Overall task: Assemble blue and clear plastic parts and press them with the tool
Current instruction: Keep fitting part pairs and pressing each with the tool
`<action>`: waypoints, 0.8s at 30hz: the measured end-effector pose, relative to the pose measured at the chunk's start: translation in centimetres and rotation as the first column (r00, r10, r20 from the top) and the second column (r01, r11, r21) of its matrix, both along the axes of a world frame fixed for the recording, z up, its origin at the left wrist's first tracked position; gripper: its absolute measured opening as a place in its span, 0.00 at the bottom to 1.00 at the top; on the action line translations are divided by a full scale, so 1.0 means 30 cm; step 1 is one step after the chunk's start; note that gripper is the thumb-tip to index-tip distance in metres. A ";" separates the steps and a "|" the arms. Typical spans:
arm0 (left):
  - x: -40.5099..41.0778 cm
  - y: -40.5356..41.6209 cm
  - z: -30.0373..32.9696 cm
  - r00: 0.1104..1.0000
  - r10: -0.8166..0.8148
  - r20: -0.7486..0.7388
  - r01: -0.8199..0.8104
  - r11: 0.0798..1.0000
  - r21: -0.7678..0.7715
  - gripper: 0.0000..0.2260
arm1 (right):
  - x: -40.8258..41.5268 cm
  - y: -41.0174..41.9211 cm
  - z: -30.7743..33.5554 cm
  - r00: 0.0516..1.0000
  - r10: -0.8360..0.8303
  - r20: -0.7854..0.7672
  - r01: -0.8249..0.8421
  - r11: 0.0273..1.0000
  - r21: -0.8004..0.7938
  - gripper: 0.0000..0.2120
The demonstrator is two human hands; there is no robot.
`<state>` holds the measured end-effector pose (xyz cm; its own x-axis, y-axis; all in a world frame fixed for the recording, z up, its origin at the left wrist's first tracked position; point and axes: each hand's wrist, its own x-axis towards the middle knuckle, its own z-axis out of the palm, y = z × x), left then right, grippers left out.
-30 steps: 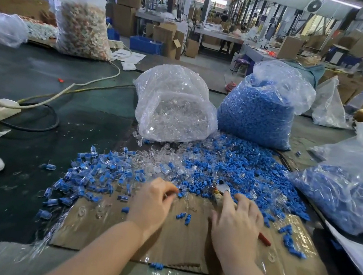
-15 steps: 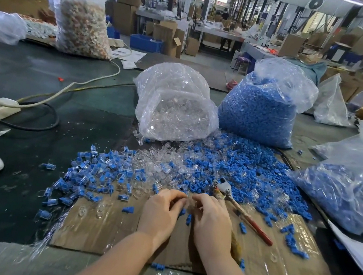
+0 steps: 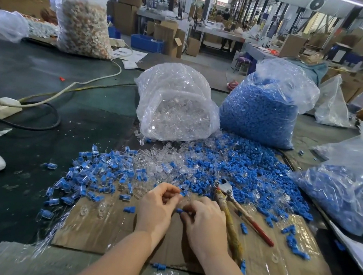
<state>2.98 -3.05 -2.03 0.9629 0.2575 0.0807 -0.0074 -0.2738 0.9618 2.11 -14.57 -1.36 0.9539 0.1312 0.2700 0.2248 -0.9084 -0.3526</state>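
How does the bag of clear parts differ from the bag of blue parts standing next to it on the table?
The bag of clear parts holds see-through pieces; the bag of blue parts holds solid blue ones. The bag of clear parts lies tipped toward the camera, its mouth open onto the table; the bag of blue parts stands upright and taller. Both are clear plastic sacks, and loose pieces lie in front of each.
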 end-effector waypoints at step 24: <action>-0.026 0.003 0.005 0.993 -0.102 0.059 0.091 0.981 0.172 0.08 | -0.024 -0.021 -0.029 0.983 -0.065 0.171 0.027 0.976 0.217 0.05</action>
<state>2.20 -2.95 -1.87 0.9734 0.1409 0.1808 -0.1050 -0.4269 0.8982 1.37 -15.20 -2.22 0.8922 0.0098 0.4516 0.2609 -0.8274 -0.4974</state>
